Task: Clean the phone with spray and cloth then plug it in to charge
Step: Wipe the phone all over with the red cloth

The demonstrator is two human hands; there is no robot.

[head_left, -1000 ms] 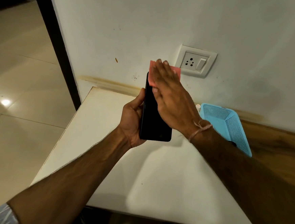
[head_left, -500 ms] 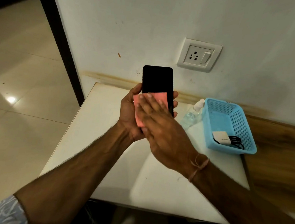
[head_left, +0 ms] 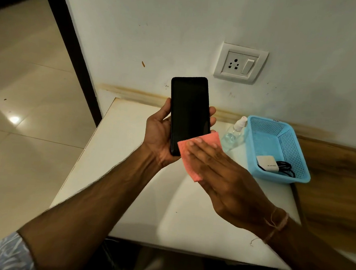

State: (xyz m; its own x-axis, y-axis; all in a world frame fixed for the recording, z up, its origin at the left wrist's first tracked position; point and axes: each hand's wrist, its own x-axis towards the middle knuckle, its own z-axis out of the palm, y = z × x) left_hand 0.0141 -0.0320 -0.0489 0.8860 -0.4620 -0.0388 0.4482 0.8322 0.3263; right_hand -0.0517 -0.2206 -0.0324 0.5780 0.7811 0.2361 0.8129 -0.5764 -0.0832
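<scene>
Gripping phone point(head_left: 189, 110) by its long edges in left hand point(head_left: 159, 134), upright over table point(head_left: 129, 152) | pressing cloth point(head_left: 209, 140) onto phone's lower right corner with flat, straight-fingered right hand point(head_left: 226, 181) | at table's back right edge: bottle point(head_left: 234, 133) just beside basket point(head_left: 250, 153), charger point(head_left: 267, 163) inside | socket point(head_left: 240, 64) on wall above

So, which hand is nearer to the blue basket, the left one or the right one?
The right. The right hand presses the pink cloth on the lower end of the phone, close beside the blue basket; the left hand grips the phone, farther from it.
</scene>
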